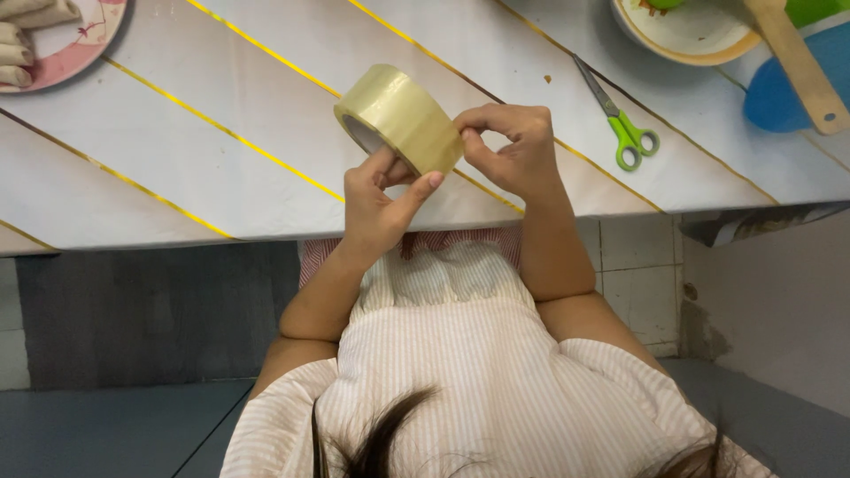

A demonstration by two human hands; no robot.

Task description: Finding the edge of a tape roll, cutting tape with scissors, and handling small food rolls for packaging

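Head view: closest to the lens are strands of dark hair and the striped pink-and-white garment (496,372), with both forearms rising from it toward the table edge. The left hand (381,199) is closed around the roll of clear-tan packing tape (398,117), thumb pressed along the lower face of the band and the fingers tucked in at the core, so the roll sits tilted above and slightly ahead of that palm, lifted off the white table with yellow stripes (177,168). The right hand (513,150) is pinched narrow against the roll's outer wrap, fingertips bunched on the side opposite the left thumb, apparently feeling for the loose end; whether any tape is already lifted cannot be told.

To do this well, the left grip should keep the roll steady while a right nail scrapes across the band until it catches the seam, then peels straight and evenly so the strip does not split.

Beyond the right hand lie green-handled scissors (624,124); farther out sit a bowl (682,40) and a wooden handle (797,62).
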